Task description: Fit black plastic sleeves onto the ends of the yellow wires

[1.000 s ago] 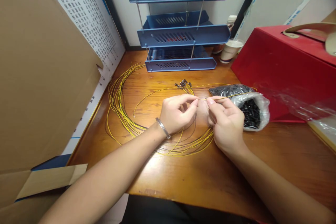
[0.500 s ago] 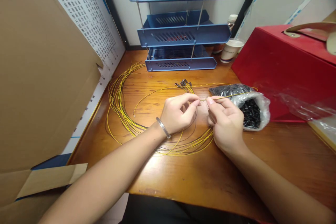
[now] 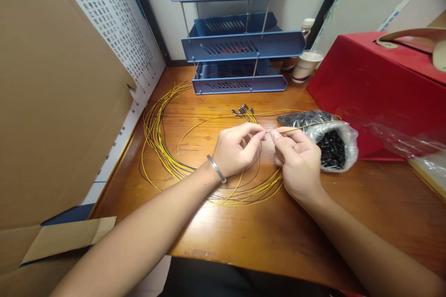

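Note:
My left hand (image 3: 235,151), with a metal bangle on its wrist, pinches something small between thumb and forefinger; the piece itself is too small to make out. My right hand (image 3: 296,162) pinches the end of a thin yellow wire (image 3: 306,126) that runs right over a plastic bag of small black parts (image 3: 331,144). The fingertips of both hands nearly touch above the wooden desk (image 3: 278,227). A bundle of looped yellow wires (image 3: 156,144) lies under and left of my hands, its terminal ends (image 3: 244,110) gathered just beyond them.
A blue three-tier tray rack (image 3: 240,46) stands at the back of the desk, with a paper cup (image 3: 305,66) beside it. A red box (image 3: 383,88) and clear plastic sit at the right. Cardboard (image 3: 59,102) leans at the left.
My right hand has shifted slightly left, bringing the wire tip closer to my left fingertips. The rest is unchanged.

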Available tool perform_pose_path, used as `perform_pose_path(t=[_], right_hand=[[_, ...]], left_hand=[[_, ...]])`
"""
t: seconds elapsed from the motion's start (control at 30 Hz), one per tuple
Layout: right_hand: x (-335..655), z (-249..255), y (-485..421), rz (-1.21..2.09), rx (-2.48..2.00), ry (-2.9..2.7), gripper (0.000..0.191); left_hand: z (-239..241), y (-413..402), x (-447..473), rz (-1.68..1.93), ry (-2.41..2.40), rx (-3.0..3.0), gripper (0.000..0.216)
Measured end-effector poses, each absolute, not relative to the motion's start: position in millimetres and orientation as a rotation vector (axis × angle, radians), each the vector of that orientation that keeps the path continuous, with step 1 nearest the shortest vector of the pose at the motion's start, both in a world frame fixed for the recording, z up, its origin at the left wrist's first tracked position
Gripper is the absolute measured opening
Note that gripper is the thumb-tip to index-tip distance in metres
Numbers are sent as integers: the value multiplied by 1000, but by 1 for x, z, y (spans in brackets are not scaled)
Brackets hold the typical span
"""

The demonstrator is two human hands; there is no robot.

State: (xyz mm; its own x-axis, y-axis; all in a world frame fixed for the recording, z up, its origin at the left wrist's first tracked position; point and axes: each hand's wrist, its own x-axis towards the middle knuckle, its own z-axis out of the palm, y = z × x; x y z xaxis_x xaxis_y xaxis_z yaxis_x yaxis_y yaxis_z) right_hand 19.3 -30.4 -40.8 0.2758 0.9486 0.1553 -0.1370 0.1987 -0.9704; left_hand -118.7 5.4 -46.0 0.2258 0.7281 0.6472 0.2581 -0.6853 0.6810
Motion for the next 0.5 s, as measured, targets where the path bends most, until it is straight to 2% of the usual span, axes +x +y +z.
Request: perform_pose_path(t=[0.5], right_hand=[[20, -39, -32, 958, -1142, -1033, 21]], left_hand=[[-45, 5, -118, 1450, 923, 2083, 11]])
